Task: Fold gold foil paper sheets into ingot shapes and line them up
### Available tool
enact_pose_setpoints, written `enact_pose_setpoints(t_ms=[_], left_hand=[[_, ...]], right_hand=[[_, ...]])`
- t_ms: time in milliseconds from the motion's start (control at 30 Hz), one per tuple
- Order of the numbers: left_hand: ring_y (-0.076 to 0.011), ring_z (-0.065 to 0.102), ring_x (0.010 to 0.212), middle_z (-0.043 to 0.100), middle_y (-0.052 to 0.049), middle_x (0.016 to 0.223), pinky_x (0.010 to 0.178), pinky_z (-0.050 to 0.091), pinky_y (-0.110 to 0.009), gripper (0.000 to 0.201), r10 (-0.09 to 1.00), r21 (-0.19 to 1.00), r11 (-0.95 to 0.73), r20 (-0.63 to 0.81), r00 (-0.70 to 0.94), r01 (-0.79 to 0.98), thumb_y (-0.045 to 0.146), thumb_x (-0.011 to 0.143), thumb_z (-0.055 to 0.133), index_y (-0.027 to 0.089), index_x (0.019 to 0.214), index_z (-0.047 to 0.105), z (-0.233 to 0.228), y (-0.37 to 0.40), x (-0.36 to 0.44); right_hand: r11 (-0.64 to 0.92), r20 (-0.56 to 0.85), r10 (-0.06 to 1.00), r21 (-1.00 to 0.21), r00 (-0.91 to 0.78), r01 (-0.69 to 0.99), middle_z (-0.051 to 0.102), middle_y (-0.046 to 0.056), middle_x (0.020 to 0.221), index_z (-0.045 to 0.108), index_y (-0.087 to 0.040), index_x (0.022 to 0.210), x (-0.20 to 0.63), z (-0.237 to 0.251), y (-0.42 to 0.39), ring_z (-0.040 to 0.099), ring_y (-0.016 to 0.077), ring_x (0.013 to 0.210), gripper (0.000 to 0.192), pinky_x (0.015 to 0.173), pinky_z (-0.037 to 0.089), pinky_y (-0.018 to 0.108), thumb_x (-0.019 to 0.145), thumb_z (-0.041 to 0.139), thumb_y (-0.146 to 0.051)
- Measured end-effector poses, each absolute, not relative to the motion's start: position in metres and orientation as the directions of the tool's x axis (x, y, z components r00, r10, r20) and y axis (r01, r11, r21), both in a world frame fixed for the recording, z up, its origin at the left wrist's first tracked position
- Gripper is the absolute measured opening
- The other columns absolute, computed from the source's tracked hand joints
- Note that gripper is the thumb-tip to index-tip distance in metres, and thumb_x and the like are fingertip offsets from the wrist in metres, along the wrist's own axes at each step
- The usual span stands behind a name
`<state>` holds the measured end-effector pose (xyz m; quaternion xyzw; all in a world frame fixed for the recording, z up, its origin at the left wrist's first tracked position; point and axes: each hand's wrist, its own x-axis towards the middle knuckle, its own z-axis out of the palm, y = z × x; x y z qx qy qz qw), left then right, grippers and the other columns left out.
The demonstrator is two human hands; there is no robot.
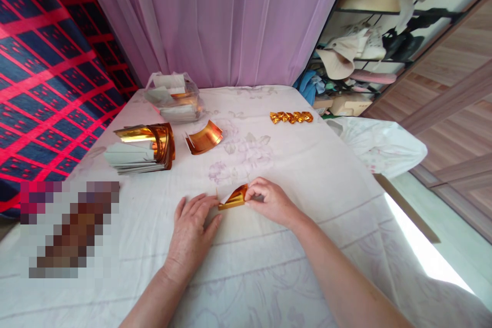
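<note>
Low on the cloth-covered table lies a sheet of gold foil paper (235, 198), with a straight folded strip along its near edge. One corner curls up and shows a pale underside. My right hand (271, 201) pinches the sheet at its right end between thumb and fingers. Flat beside the left end rests my left hand (196, 225), fingers stretched out and the tips touching the paper's edge. Further off are a few loose curved foil sheets (205, 138) and a thick stack of foil paper (163, 146) with white backs. Folded gold foil pieces (291, 117) stand in a row at the far right.
A clear plastic bag (172, 95) with more paper stands at the table's far left. Beyond hangs a purple curtain (230, 20). Past the right edge are a white bag (384, 146) and shelves holding a cap (338, 56) and shoes. A blurred patch covers the left front.
</note>
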<state>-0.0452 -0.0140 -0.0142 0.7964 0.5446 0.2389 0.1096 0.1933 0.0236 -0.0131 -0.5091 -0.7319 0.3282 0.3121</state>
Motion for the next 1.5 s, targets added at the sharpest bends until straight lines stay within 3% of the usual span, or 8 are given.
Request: enact_pose_setpoints(t_ms=[300, 467, 600, 767, 900, 967, 1233, 1500], left_hand=[[-0.0241, 0.065, 0.098, 0.074, -0.002, 0.093, 0.108, 0.030, -0.055, 0.028, 0.940, 0.521, -0.336, 0.245, 0.240, 0.784, 0.027, 0.086, 0.059, 0.025, 0.114, 0.063, -0.012, -0.011, -0.044], [-0.0240, 0.064, 0.098, 0.073, -0.001, 0.090, 0.107, 0.028, -0.055, 0.012, 0.931, 0.498, -0.360, 0.243, 0.272, 0.789, 0.028, 0.090, 0.055, 0.026, 0.090, 0.067, -0.008, -0.012, -0.043], [-0.0219, 0.064, 0.094, 0.072, -0.002, 0.092, 0.109, 0.029, -0.053, 0.015, 0.937, 0.523, -0.342, 0.255, 0.239, 0.781, 0.028, 0.092, 0.050, 0.025, 0.090, 0.065, -0.009, -0.013, -0.044], [-0.0204, 0.064, 0.088, 0.072, -0.001, 0.090, 0.110, 0.028, -0.053, 0.013, 0.941, 0.546, -0.330, 0.255, 0.223, 0.770, 0.024, 0.089, 0.050, 0.025, 0.088, 0.063, -0.010, -0.013, -0.045], [-0.0209, 0.065, 0.091, 0.072, -0.001, 0.090, 0.110, 0.027, -0.055, 0.015, 0.938, 0.539, -0.340, 0.257, 0.234, 0.770, 0.019, 0.086, 0.052, 0.026, 0.090, 0.065, -0.010, -0.013, -0.044], [-0.0217, 0.065, 0.096, 0.073, -0.001, 0.091, 0.109, 0.027, -0.055, 0.019, 0.931, 0.517, -0.358, 0.259, 0.256, 0.778, 0.016, 0.084, 0.052, 0.027, 0.091, 0.067, -0.009, -0.013, -0.044], [-0.0232, 0.063, 0.102, 0.075, -0.001, 0.091, 0.109, 0.026, -0.057, 0.022, 0.918, 0.480, -0.395, 0.241, 0.315, 0.783, 0.014, 0.082, 0.055, 0.028, 0.088, 0.070, -0.008, -0.014, -0.043], [-0.0220, 0.066, 0.097, 0.074, -0.001, 0.093, 0.110, 0.029, -0.055, 0.018, 0.930, 0.547, -0.362, 0.271, 0.250, 0.755, 0.020, 0.084, 0.055, 0.028, 0.095, 0.068, -0.013, -0.012, -0.047]], right_hand=[[0.285, 0.142, 0.950, -0.765, -0.280, 0.578, 0.065, 0.000, 0.098, 0.070, -0.022, 0.075, 0.192, -0.012, 0.023, 0.064, 0.0140, 0.086, 0.011, 0.077, 0.047, 0.027, 0.073, 0.068, -0.011], [0.295, 0.141, 0.938, -0.803, -0.317, 0.517, 0.067, 0.000, 0.089, 0.066, -0.021, 0.077, 0.193, -0.010, 0.025, 0.064, 0.0146, 0.084, 0.010, 0.078, 0.047, 0.027, 0.073, 0.066, -0.011], [0.183, 0.058, 0.966, -0.843, -0.252, 0.506, 0.067, -0.002, 0.083, 0.063, -0.021, 0.090, 0.195, -0.010, 0.025, 0.063, 0.0132, 0.077, 0.022, 0.072, 0.047, 0.025, 0.071, 0.067, -0.012], [0.224, 0.103, 0.951, -0.879, -0.293, 0.420, 0.070, -0.002, 0.086, 0.060, -0.023, 0.107, 0.196, -0.015, 0.025, 0.062, 0.0121, 0.076, 0.039, 0.071, 0.048, 0.024, 0.071, 0.061, -0.008], [0.311, 0.164, 0.924, -0.849, -0.346, 0.427, 0.069, -0.001, 0.081, 0.070, -0.022, 0.083, 0.196, -0.015, 0.026, 0.063, 0.0125, 0.074, 0.023, 0.070, 0.049, 0.024, 0.072, 0.057, -0.006], [0.373, 0.201, 0.898, -0.820, -0.391, 0.435, 0.069, -0.001, 0.082, 0.070, -0.022, 0.077, 0.197, -0.012, 0.026, 0.065, 0.0131, 0.078, 0.025, 0.074, 0.049, 0.025, 0.072, 0.055, -0.002], [0.471, 0.220, 0.851, -0.721, -0.477, 0.509, 0.071, -0.001, 0.087, 0.072, -0.024, 0.076, 0.200, -0.007, 0.026, 0.066, 0.0133, 0.083, 0.030, 0.079, 0.050, 0.027, 0.073, 0.055, 0.001], [0.456, 0.210, 0.853, -0.747, -0.478, 0.485, 0.071, 0.000, 0.091, 0.072, -0.023, 0.084, 0.201, -0.005, 0.026, 0.066, 0.0140, 0.087, 0.033, 0.081, 0.050, 0.028, 0.071, 0.053, 0.001]])
